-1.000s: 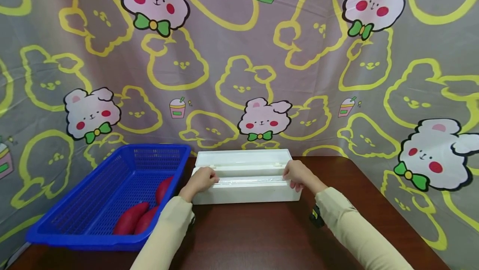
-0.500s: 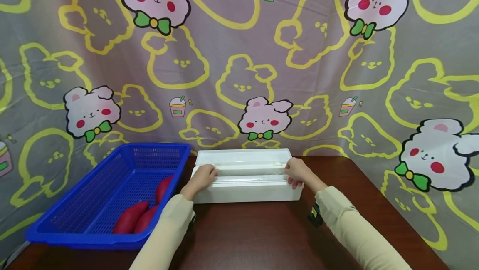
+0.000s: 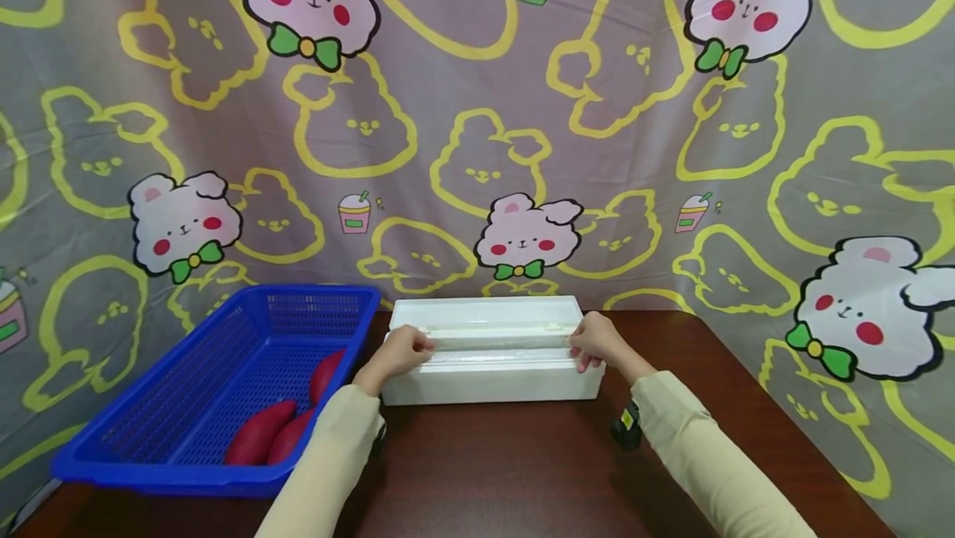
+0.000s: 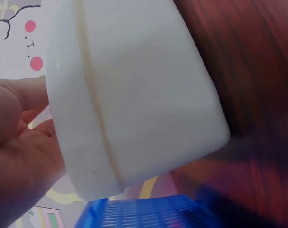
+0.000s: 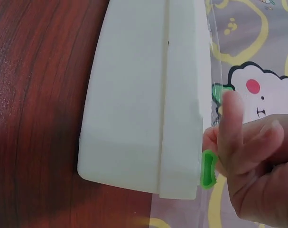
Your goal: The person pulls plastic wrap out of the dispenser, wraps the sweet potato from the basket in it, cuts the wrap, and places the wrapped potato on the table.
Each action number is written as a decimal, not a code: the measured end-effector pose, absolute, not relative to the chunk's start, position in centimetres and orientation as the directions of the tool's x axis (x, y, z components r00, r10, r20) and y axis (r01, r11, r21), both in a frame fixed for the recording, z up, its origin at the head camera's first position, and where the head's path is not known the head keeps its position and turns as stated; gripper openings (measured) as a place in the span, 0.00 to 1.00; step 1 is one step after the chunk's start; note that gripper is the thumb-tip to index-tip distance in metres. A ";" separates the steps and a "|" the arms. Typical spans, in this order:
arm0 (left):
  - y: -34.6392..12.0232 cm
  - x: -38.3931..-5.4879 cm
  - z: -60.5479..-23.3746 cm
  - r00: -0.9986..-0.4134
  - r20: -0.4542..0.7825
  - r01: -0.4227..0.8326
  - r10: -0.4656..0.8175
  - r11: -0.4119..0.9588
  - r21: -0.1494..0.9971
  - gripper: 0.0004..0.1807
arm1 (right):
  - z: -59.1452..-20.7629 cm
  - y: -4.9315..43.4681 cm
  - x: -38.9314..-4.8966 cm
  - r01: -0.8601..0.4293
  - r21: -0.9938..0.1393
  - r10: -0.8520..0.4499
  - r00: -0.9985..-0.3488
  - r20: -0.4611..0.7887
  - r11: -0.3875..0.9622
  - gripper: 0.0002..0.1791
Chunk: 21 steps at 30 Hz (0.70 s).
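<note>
A long white cling film dispenser (image 3: 492, 386) stands in the middle of the table, its lid (image 3: 485, 311) tipped back. Between my two hands a clear strip of cling film (image 3: 498, 343) stretches above the dispenser's opening. My left hand (image 3: 403, 349) pinches the film's left end at the front left of the dispenser. At the opposite end, my right hand (image 3: 599, 341) pinches the film with bent fingers. The right wrist view shows the film (image 5: 216, 47) rising past the dispenser's edge, and a small green piece (image 5: 209, 169) at that end.
A blue plastic basket (image 3: 186, 478) stands at the left, close to my left forearm, with several red sweet-potato-like roots (image 3: 261, 434) inside. A patterned cloth (image 3: 477, 65) hangs behind the dark wooden table (image 3: 507, 472).
Both hands have risen slightly from the dispenser's opening, and the cling film between them has come up with them. The basket and dispenser have stayed in place.
</note>
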State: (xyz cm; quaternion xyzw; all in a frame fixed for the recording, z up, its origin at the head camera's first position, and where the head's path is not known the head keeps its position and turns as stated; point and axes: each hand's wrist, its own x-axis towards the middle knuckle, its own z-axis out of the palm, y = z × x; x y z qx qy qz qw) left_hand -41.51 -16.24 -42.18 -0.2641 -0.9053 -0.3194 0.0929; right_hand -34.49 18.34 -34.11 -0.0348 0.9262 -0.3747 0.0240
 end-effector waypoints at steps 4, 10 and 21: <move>-15.2 -37.8 -39.2 -0.828 0.380 0.554 0.413 0.710 0.435 0.02 | -34.3 18.5 -34.6 -0.019 -0.742 -0.064 -0.997 -0.032 0.671 0.10; -14.3 -34.1 -36.8 -0.856 0.412 0.431 0.313 0.872 0.232 0.07 | -34.7 18.8 -34.9 0.010 -0.783 -0.051 -0.997 -0.053 0.622 0.12; -13.2 -33.6 -37.1 -0.869 0.483 0.140 0.108 0.990 0.029 0.09 | -34.4 18.5 -34.8 0.045 -0.838 -0.041 -0.996 -0.080 0.545 0.14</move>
